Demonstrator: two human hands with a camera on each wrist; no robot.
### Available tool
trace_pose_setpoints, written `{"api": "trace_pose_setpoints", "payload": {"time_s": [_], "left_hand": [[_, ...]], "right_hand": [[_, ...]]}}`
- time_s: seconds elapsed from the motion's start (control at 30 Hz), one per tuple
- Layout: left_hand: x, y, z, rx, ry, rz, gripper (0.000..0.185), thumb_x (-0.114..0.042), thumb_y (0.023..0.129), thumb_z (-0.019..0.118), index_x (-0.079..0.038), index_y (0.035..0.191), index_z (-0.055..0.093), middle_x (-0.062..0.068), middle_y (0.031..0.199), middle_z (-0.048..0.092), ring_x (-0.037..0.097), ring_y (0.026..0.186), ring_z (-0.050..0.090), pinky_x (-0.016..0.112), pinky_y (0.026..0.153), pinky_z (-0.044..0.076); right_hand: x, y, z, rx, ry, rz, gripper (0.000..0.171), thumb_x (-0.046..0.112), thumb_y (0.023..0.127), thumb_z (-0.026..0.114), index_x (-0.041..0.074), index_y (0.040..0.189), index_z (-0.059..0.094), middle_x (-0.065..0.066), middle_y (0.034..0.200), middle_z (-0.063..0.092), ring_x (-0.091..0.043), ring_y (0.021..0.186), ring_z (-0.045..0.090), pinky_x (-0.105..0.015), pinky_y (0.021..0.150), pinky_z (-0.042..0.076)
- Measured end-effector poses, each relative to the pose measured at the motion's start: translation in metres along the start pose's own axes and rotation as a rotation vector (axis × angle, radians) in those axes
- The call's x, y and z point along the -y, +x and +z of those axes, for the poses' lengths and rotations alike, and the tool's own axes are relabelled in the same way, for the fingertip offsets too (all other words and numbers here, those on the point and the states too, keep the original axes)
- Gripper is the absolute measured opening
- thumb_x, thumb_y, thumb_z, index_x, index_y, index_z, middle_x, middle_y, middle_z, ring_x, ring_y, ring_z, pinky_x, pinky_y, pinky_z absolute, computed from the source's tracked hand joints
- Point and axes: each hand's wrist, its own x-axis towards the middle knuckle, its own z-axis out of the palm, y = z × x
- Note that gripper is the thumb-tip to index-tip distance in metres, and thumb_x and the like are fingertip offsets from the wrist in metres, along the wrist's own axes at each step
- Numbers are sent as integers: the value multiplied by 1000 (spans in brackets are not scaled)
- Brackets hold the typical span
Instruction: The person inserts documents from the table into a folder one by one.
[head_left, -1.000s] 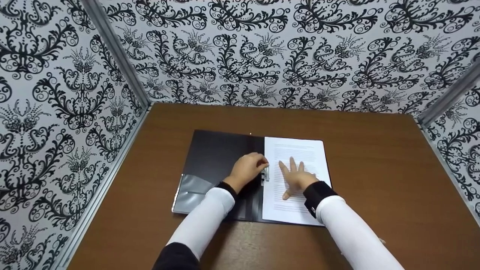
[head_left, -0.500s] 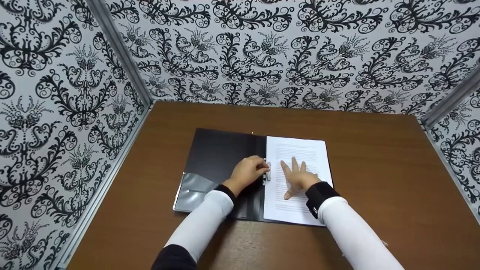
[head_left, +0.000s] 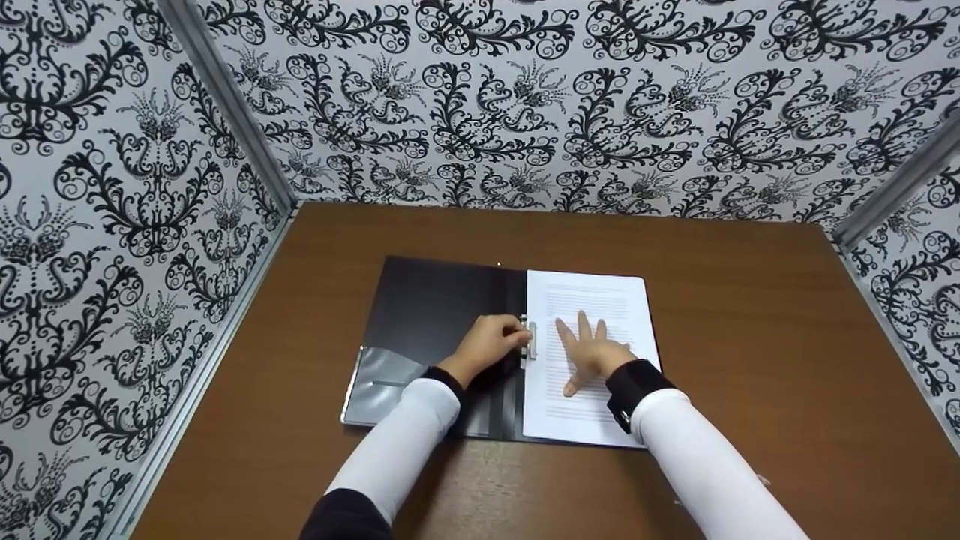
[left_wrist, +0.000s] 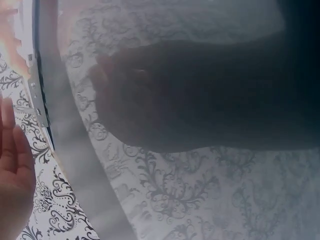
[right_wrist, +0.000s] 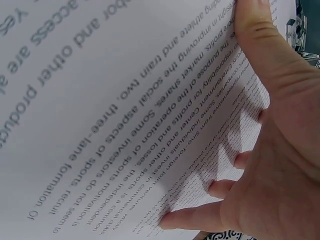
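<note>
A dark folder [head_left: 442, 292] lies spread flat on the table. White printed sheets [head_left: 592, 420] cover its right side. A metal clip [head_left: 532, 349] sits by the spine, at the sheets' left edge. My left hand [head_left: 491, 341] has its fingers curled at this clip, thumb and fingertips on its upper part; the exact grip is partly hidden. In the left wrist view the fingers of the left hand [left_wrist: 15, 170] show at the left edge beside the metal clip [left_wrist: 37, 95]. My right hand [head_left: 596, 356] presses on the sheets with its fingers spread, as the right wrist view shows on the printed paper [right_wrist: 125, 125].
A clear pocket [head_left: 386, 386] fills the lower left corner of the folder. Brown table [head_left: 750, 322] surrounds the folder. Patterned walls [head_left: 525, 112] with grey metal posts stand behind and at the sides. A small pale object shows beside the right sleeve [head_left: 690, 450].
The left hand has shifted slightly toward me and away from the clip's far end, leaving more of the clip in sight. The right hand stays spread on the sheets.
</note>
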Motion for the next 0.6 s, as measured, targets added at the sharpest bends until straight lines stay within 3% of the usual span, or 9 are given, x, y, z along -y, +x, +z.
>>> {"api": "trace_pose_setpoints", "payload": {"time_s": [0.23, 0.43, 0.53, 0.6], "left_hand": [[-1, 3, -2, 27, -83, -102, 17, -22, 89, 70, -6, 89, 75, 5, 84, 74, 4, 71, 58, 22, 71, 50], [2, 5, -5, 94, -105, -113, 16, -22, 88, 71, -6, 91, 74, 5, 88, 73, 4, 75, 56, 22, 74, 49], [2, 6, -7, 122, -81, -113, 19, -23, 88, 72, -6, 97, 73, 8, 92, 71, 10, 80, 58, 26, 78, 49], [-1, 5, -8, 140, -12, -130, 28, -27, 88, 71, -7, 107, 69, 12, 103, 67, 18, 92, 58, 33, 86, 48]], "right_hand": [[1, 2, 1, 3, 9, 13, 128, 40, 65, 85, 17, 157, 0, -25, 158, -17, -55, 142, -9, -85, 95, 11], [1, 3, 1, 5, 4, 14, 128, 39, 65, 85, 18, 157, -1, -25, 158, -17, -55, 142, -9, -84, 95, 11], [1, 2, 1, 3, -2, 15, 128, 39, 65, 85, 18, 157, -1, -25, 158, -17, -55, 142, -9, -84, 95, 12], [1, 2, 1, -1, 0, 14, 128, 39, 65, 85, 18, 157, -2, -25, 158, -17, -55, 142, -9, -84, 95, 11]]}}
